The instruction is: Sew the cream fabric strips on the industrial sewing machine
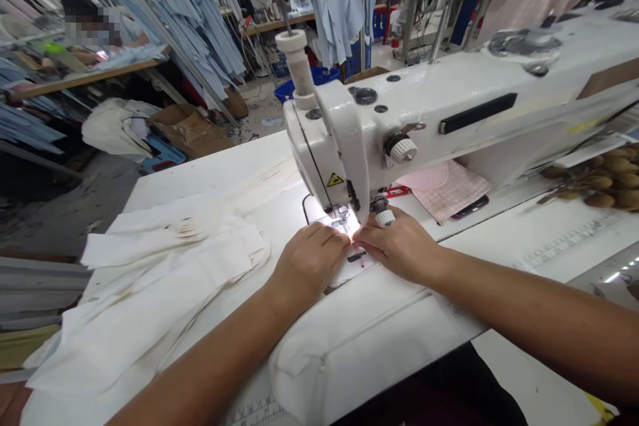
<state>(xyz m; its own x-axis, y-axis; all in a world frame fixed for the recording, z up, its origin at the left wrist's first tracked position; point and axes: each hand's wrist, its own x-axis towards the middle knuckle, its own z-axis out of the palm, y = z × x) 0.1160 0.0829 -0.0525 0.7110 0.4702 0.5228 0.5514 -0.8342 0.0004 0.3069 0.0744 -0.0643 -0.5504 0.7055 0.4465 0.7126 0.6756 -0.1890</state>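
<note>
Both my hands meet in the bright lamp light just in front of the presser foot of a white sewing machine. My left hand comes from the left, its fingers bent and closed together near the needle plate. From the right, my right hand reaches in with thumb and fingers pinched, their tips almost touching the left fingertips. Whatever lies between the fingertips is too small and glaring to make out. Left of my left hand, several white fabric pieces lie in a loose, overlapping spread.
A pink checked cloth lies behind my right hand under the machine arm, partly over a dark phone. Round brown fruits sit at the right. Beyond the table are a cardboard box, hanging light-blue shirts and a seated person.
</note>
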